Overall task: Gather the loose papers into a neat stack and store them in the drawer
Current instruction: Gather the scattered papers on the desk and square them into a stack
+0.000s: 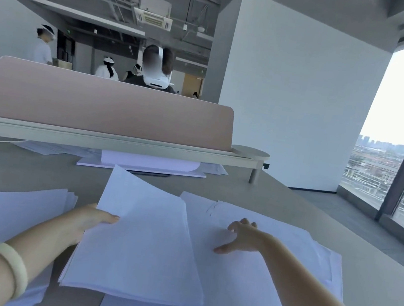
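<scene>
Gripping a sheaf of papers (139, 243) by its left edge with the left hand (86, 222), thumb on top, far end lifted off the grey counter (294, 199). Resting the right hand (242, 236), fingers (234, 227) spread, on a loose pile (287, 243) just beside, with a second pile (0, 216) at far left.
</scene>
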A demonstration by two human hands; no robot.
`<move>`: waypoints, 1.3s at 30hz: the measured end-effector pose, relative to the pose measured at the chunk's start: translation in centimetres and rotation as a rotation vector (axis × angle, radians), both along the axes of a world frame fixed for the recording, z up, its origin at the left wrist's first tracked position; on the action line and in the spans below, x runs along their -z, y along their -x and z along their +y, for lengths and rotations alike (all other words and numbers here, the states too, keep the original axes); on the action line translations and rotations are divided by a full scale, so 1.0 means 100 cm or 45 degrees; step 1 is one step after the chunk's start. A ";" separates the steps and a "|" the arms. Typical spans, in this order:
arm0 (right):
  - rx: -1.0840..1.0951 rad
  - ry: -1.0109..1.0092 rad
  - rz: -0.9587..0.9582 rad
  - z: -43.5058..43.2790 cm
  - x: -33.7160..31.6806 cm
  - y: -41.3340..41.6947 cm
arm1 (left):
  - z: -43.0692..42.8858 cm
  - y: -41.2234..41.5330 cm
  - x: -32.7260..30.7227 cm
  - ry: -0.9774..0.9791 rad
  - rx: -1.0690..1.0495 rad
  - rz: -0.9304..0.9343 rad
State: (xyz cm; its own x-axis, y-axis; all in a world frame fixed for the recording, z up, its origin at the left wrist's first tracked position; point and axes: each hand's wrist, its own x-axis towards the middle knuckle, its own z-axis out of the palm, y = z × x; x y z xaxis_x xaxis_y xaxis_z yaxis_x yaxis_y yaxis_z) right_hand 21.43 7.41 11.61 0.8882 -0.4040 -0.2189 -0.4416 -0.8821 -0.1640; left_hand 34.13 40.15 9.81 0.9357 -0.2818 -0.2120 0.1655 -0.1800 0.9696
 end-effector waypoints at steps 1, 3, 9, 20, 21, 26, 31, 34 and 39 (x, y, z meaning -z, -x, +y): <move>0.005 0.018 0.046 -0.001 -0.004 -0.003 | -0.001 0.000 0.001 -0.015 0.032 -0.027; 0.013 0.040 0.143 -0.002 -0.012 -0.007 | 0.000 0.002 0.001 -0.039 0.077 0.003; -0.065 0.051 0.244 -0.005 -0.015 -0.004 | 0.004 -0.008 0.005 -0.052 0.052 0.038; 0.256 -0.911 -0.201 -0.023 -0.011 0.026 | 0.017 -0.018 -0.014 0.106 -0.049 -0.008; 0.258 -0.946 -0.196 -0.015 -0.010 0.026 | 0.013 -0.012 -0.015 0.093 -0.043 -0.005; 0.291 -0.892 -0.280 0.028 -0.004 0.017 | -0.020 0.015 -0.002 0.028 0.044 0.030; 0.381 -0.713 -0.383 0.014 -0.007 0.018 | -0.026 0.023 0.007 0.011 0.033 0.021; 0.447 -0.738 -0.466 -0.002 -0.004 0.031 | -0.020 0.025 0.006 -0.010 0.033 -0.008; 0.587 -1.435 -0.603 -0.007 -0.008 0.045 | -0.010 0.035 0.001 -0.036 0.035 -0.071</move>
State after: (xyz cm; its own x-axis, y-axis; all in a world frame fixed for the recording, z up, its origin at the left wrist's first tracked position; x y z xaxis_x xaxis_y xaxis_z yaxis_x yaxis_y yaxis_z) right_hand 16.92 6.68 12.37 0.8017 -0.4909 -0.3410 -0.3608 0.0573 -0.9309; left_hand 30.60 39.17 9.74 0.9383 -0.3022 -0.1680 0.1060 -0.2112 0.9717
